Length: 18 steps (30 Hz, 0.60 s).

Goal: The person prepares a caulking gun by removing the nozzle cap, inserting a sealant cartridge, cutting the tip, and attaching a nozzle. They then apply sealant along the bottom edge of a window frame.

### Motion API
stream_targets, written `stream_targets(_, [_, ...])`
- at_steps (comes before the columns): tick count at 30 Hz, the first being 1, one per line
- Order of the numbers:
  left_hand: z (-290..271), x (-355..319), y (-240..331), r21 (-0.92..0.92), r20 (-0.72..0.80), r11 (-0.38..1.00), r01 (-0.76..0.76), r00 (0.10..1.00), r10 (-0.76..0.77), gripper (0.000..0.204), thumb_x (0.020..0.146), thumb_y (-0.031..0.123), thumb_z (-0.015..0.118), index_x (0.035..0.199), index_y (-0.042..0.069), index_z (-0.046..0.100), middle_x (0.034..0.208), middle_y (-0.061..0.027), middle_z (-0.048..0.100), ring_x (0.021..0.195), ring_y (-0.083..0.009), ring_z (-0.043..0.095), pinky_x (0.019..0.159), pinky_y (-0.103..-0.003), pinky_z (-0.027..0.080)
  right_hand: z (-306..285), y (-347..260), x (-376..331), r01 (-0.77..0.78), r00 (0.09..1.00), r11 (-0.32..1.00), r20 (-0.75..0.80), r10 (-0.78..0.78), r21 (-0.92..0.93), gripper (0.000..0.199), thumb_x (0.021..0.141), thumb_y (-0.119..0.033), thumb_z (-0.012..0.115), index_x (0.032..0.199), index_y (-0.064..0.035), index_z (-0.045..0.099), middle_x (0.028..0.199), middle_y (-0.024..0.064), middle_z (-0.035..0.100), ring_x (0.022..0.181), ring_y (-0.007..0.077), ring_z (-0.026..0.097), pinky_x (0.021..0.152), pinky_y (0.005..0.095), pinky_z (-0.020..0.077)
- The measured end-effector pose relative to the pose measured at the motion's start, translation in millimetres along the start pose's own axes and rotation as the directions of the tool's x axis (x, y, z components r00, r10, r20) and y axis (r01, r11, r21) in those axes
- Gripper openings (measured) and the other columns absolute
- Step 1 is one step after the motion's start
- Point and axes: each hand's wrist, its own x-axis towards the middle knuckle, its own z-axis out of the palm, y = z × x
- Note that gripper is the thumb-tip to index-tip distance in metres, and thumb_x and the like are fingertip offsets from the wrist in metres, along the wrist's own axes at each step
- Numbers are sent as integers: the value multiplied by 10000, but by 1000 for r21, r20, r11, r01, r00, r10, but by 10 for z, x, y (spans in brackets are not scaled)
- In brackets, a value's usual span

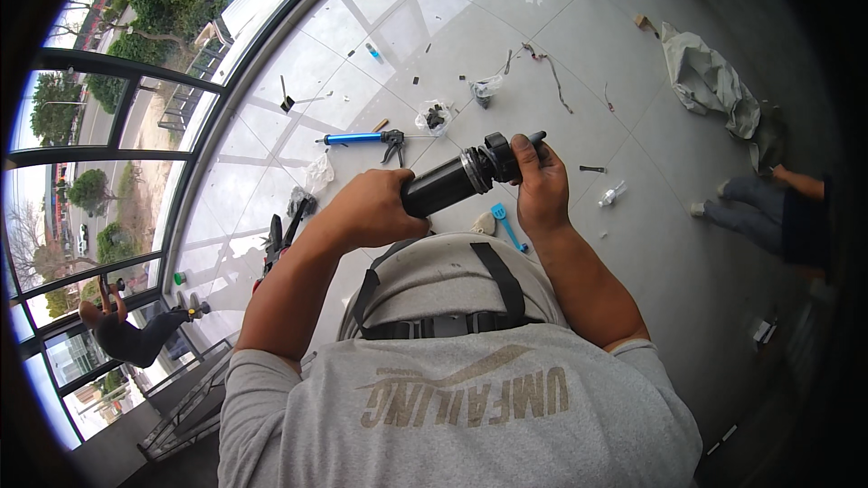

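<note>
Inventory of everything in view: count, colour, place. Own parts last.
Black cylinder: 1, black, between both hands
Caulking gun: 1, blue and black, floor ahead
Plastic bags: at least 3, see-through, floor ahead
Slotted tool: 1, blue, floor, between the hands
Crumpled sheet: 1, pale grey, floor at right
Small scattered bits: many, mostly dark, across floor
Tiled floor: 1, grey
Window frames: several, dark, left side
Trees: several, green, outside
Co-workers: 2, dark tops, far left and far right
Shirt: 1, grey, worn, lower centre
Left hand: 1, bare, on cylinder body
Right hand: 1, bare, at collar end

Smallest bits can't be identified.
</note>
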Motion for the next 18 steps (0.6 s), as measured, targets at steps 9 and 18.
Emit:
stream_targets(9, [8,-85,-14,-67,21,998,-2,1000,3,493,676,264,859,1043,-21,694,869,-186,723,791,-278,703,790,-366,551,109,-18,-89,125,991,992,-56,-126,-16,330,1024,-354,662,907,-47,629,807,-30,606,740,56,498,680,235,425])
stream_targets(18, [20,-120,-59,-48,-2,999,-9,1000,9,481,687,264,854,1040,-20,693,864,-180,720,786,-271,702,795,-368,549,75,67,-144,-13,999,996,-51,17,88,351,1009,-393,669,871,-72,637,758,-32,597,678,62,477,619,229,385])
